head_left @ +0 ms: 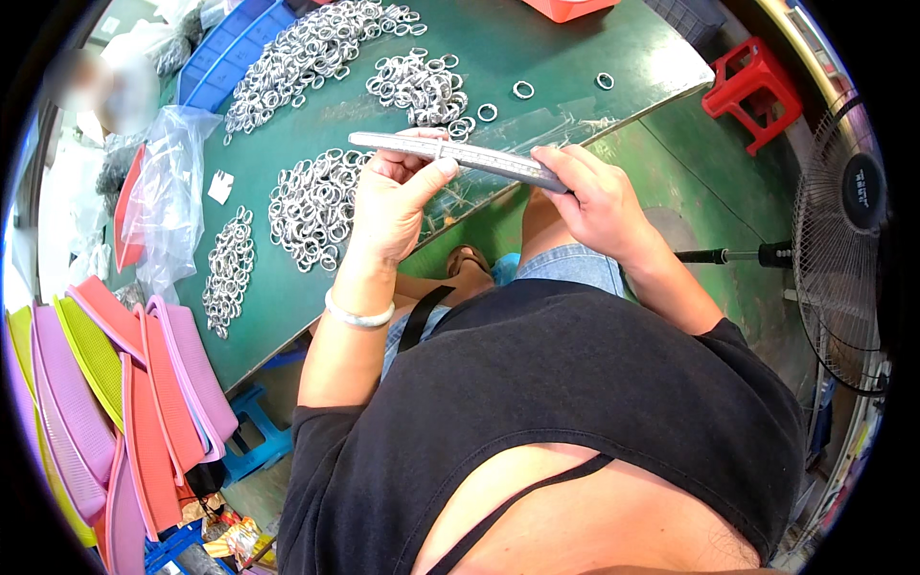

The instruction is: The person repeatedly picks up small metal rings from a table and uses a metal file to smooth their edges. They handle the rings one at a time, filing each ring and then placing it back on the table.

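A long tapered grey ring mandrel (pixel 498 161) is held out over the table's near edge, its narrow end pointing left. My right hand (pixel 599 196) is closed round its thick end. Toward the narrow end, my left hand (pixel 398 196) pinches a small silvery ring (pixel 439 149) that sits around the mandrel. The left fingertips are partly hidden behind the mandrel. Just left of this hand lies a heap of metal rings (pixel 311 211), and another ring heap (pixel 417 86) is beyond it on the green table (pixel 537 57).
A larger ring pile (pixel 307 57) lies by a blue bin (pixel 230 48), and a smaller pile (pixel 228 273) at the left. Colourful plastic baskets (pixel 144 402) stack at lower left. A red stool (pixel 755 94) and a standing fan (pixel 839 240) are to the right.
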`<state>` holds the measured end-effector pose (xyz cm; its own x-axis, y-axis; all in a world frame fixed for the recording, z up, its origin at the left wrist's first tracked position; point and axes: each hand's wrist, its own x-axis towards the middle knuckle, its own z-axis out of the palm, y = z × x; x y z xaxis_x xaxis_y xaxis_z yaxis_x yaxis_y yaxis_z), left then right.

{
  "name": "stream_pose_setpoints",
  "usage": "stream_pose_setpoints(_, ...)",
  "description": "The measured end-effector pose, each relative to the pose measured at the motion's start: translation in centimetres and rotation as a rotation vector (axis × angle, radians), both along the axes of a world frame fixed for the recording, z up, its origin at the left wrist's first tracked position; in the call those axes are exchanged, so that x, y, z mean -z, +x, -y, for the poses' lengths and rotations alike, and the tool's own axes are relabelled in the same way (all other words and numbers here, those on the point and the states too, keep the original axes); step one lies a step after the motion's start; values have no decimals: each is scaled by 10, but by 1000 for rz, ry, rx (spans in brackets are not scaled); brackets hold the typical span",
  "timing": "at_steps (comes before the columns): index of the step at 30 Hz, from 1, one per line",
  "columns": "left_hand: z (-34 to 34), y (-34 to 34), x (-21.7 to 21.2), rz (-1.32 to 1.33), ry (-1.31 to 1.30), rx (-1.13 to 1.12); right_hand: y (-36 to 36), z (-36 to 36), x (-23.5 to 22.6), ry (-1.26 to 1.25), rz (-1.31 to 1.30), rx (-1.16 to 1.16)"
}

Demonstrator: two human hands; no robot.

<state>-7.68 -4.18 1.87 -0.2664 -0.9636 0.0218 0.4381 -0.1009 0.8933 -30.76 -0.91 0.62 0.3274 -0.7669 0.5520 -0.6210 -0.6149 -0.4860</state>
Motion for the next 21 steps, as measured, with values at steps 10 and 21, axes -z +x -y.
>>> stream_pose_setpoints(10, 1, 12, -7, 6, 45, 50, 3, 1, 1, 11, -29, -8)
stream_pose_setpoints(21, 2, 25, 0, 8, -47, -173, 3, 0, -1, 67, 28, -77)
